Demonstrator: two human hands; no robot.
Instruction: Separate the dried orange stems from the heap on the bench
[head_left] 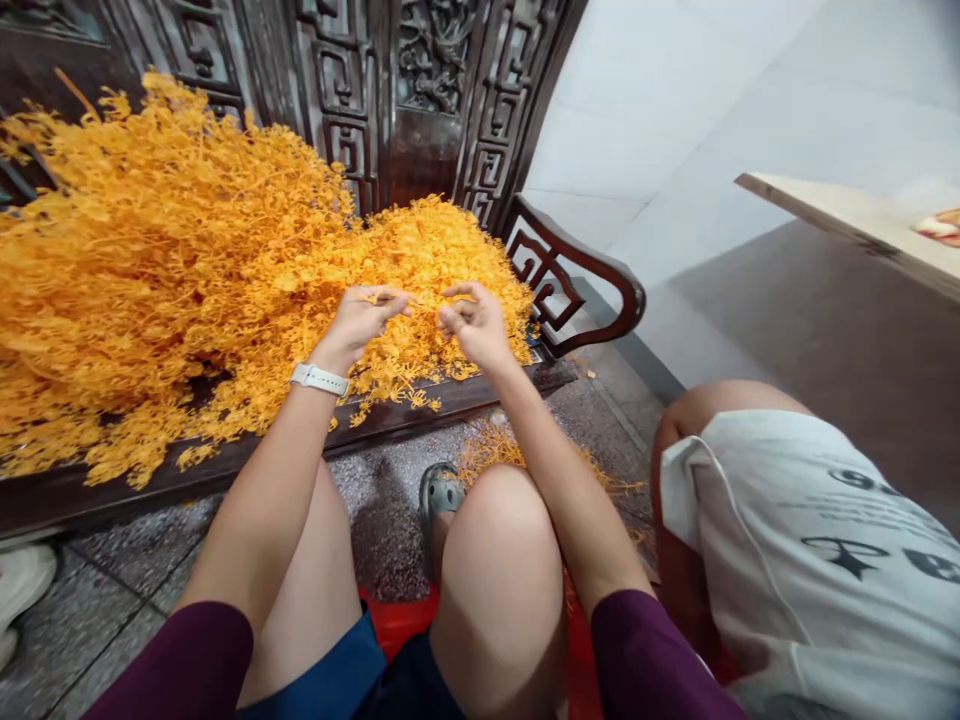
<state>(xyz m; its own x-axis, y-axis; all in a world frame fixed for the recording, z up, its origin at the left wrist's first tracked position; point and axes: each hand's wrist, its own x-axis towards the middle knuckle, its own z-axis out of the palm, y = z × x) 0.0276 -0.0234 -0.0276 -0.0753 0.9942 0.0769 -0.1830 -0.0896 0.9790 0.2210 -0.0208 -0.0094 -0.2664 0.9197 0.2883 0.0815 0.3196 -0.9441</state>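
A large heap of orange, thin-stemmed plant-like sprigs (172, 230) covers the dark carved wooden bench (450, 400). In front of the heap's right part, my left hand (361, 318), with a pale watch band on the wrist, has its thumb and fingers pressed together on a thin orange piece. Just to its right, my right hand (474, 322) is closed in a pinch, its fingertips pointing at the left hand. Whatever lies between the right fingertips is too small to make out against the orange heap.
Loose orange stems (491, 450) lie on the speckled floor by my shoe (441, 492). The bench's curved armrest (600, 285) rises at the right. Beside me sits a person in pale printed clothing (817, 540). A wooden board edge (840, 215) juts in at the upper right.
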